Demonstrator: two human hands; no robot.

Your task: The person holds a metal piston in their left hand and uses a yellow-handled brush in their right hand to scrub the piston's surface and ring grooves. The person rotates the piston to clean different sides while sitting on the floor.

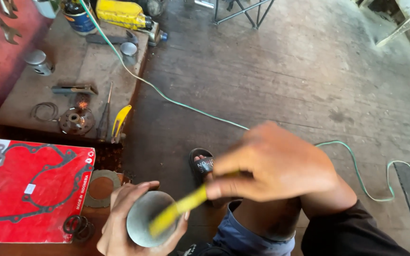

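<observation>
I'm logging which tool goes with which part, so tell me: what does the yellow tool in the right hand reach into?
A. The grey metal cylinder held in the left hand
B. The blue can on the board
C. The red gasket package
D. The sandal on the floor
A: the right hand holds the yellow tool, whose blurred tip dips into the open mouth of the grey metal cylinder cupped by the left hand.

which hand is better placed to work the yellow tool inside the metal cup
Right. The right hand already grips the yellow tool, its tip at the cup's mouth. The left hand is wrapped around the metal cup, steadying it.
</observation>
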